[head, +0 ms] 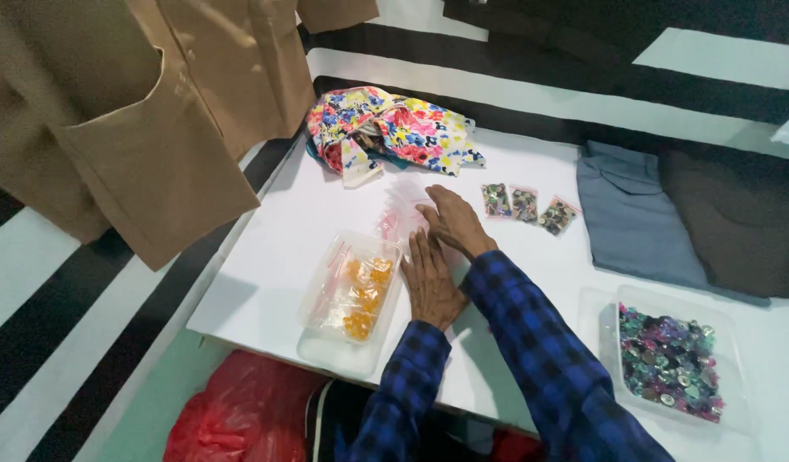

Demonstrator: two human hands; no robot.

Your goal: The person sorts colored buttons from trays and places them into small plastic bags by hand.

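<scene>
Closest to me are two arms in blue-and-black checked sleeves, reaching up and away over the white bench [266, 282]. The left hand [430, 282] lies flat, palm down, fingers together and pointing away, its grip clamped on nothing that I can see. The right hand [454, 220] lies just beyond it, angled toward the upper left, fingers loosely spread on a small stack of clear zip bags [403, 210] with pink seal strips. Whether its grip has closed on a bag I cannot tell. The stack sits mid-bench, its long axis running from near the left hand up toward the floral cloth [386, 128], and I cannot count its bags.

Just left of the left hand stands one clear plastic tub [351, 287], long axis running away and slightly right, holding orange buttons and some more bags. A second clear tub [668, 359] sits at the near right, full of mixed coloured buttons.

Three small filled packets [524, 205] lie in a row right of the right hand, running left to right. Beyond them is one folded grey-blue garment [625, 214] beside a dark brown one [736, 222]. A tan shirt [129, 120] hangs at the upper left, and a red bag [240, 411] sits below the bench edge.
</scene>
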